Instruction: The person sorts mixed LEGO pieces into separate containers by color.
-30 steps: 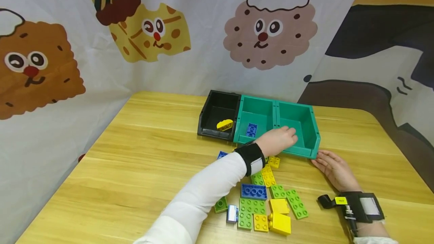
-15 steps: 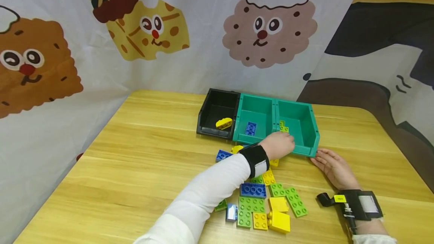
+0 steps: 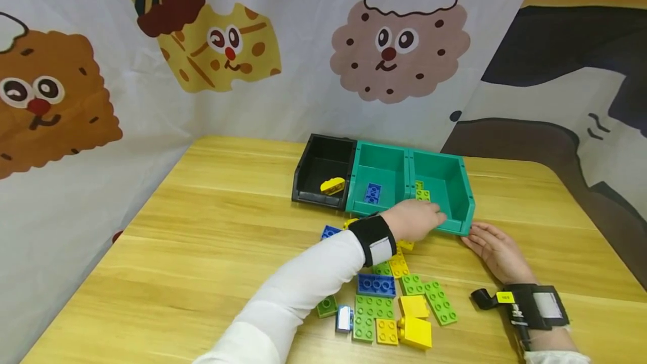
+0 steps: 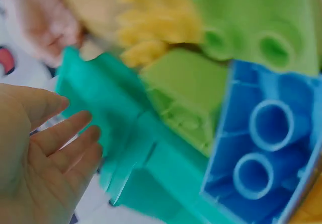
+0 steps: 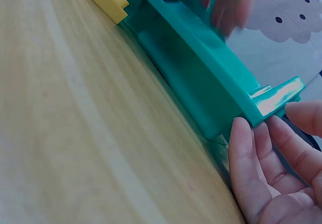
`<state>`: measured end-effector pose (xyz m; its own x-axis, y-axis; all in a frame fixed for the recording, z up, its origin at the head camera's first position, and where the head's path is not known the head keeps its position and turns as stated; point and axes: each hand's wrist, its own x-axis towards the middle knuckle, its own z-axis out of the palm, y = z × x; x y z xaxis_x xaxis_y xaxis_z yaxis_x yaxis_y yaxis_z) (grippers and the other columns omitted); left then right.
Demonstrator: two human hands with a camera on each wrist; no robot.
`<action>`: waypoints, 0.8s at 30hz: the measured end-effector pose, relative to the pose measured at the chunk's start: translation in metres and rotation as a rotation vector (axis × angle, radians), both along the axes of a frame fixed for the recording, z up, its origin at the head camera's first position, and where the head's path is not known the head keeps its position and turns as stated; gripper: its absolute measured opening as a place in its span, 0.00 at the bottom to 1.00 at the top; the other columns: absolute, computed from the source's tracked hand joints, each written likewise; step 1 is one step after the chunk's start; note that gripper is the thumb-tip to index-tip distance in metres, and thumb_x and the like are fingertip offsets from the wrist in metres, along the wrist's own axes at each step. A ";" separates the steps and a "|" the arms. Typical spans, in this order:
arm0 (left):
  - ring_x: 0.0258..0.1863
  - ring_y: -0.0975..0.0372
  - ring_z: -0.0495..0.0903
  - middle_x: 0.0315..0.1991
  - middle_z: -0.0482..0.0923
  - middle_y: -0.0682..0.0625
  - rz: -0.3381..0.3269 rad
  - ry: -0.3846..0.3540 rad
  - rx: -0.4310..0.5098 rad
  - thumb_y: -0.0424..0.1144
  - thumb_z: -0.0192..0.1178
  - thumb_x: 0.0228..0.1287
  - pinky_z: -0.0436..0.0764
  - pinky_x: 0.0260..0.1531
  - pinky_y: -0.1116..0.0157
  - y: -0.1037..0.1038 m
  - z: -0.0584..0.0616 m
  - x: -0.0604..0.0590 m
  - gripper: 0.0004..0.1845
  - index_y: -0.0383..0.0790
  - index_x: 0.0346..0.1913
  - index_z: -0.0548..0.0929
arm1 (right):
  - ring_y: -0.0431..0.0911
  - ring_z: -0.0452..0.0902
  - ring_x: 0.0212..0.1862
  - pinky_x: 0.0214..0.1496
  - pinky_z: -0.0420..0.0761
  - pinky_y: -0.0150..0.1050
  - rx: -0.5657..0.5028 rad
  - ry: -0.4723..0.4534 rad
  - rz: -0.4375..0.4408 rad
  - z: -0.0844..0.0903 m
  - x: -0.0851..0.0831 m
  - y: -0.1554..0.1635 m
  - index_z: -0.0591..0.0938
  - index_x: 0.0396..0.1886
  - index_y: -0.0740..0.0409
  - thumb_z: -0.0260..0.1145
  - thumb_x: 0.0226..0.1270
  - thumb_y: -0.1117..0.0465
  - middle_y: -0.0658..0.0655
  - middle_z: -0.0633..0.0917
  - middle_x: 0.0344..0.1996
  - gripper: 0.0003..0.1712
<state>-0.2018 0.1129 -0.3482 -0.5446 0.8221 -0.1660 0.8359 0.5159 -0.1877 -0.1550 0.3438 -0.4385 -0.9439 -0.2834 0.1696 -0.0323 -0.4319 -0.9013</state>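
My left hand (image 3: 415,219) hovers over the front wall of the right teal bin (image 3: 462,195), fingers relaxed and holding nothing. The left wrist view shows the same hand's straight fingers (image 4: 60,143) beside the teal bin (image 4: 126,128), with a blue brick (image 4: 266,148) and a green brick (image 4: 183,90) close under the camera. A green brick (image 3: 422,191) lies inside the right bin. My right hand (image 3: 492,249) lies flat on the table, and its fingertips (image 5: 261,148) touch the teal bin's front right corner (image 5: 274,100).
A blue brick (image 3: 373,192) lies in the middle teal bin (image 3: 356,181) and a yellow brick (image 3: 332,185) in the black bin (image 3: 303,176). Several green, yellow and blue bricks (image 3: 391,302) are scattered on the wooden table (image 3: 202,251) below my left wrist. A printed curtain hangs behind.
My left hand has pulled back out of the right teal bin toward the front wall, leaving a green brick inside. The right hand has stayed at the bin's corner.
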 end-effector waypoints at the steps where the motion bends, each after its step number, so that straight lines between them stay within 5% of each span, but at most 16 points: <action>1: 0.66 0.67 0.65 0.66 0.66 0.57 0.002 -0.018 0.025 0.41 0.46 0.74 0.64 0.64 0.72 -0.004 0.004 0.001 0.22 0.52 0.69 0.65 | 0.42 0.81 0.46 0.53 0.79 0.34 -0.001 0.004 0.004 -0.001 0.000 0.000 0.80 0.48 0.62 0.40 0.74 0.74 0.53 0.83 0.43 0.21; 9: 0.60 0.65 0.72 0.60 0.74 0.55 -0.018 -0.075 0.247 0.40 0.45 0.74 0.69 0.61 0.73 -0.049 0.027 0.012 0.18 0.47 0.64 0.73 | 0.43 0.81 0.46 0.53 0.79 0.33 0.000 0.022 0.005 -0.002 0.000 0.002 0.80 0.48 0.62 0.39 0.74 0.74 0.53 0.82 0.43 0.21; 18: 0.50 0.67 0.77 0.53 0.79 0.54 -0.015 -0.230 0.470 0.40 0.45 0.74 0.73 0.54 0.75 -0.085 0.026 0.033 0.17 0.45 0.59 0.77 | 0.42 0.81 0.45 0.52 0.80 0.33 0.025 -0.028 -0.033 0.001 0.002 -0.001 0.80 0.46 0.61 0.43 0.74 0.73 0.53 0.82 0.41 0.18; 24: 0.54 0.66 0.76 0.54 0.79 0.53 0.025 -0.317 0.507 0.43 0.50 0.72 0.73 0.55 0.73 -0.108 0.021 0.055 0.16 0.44 0.58 0.78 | 0.42 0.81 0.45 0.52 0.80 0.33 0.030 -0.039 -0.042 0.002 0.002 -0.001 0.80 0.46 0.60 0.43 0.74 0.73 0.52 0.82 0.41 0.18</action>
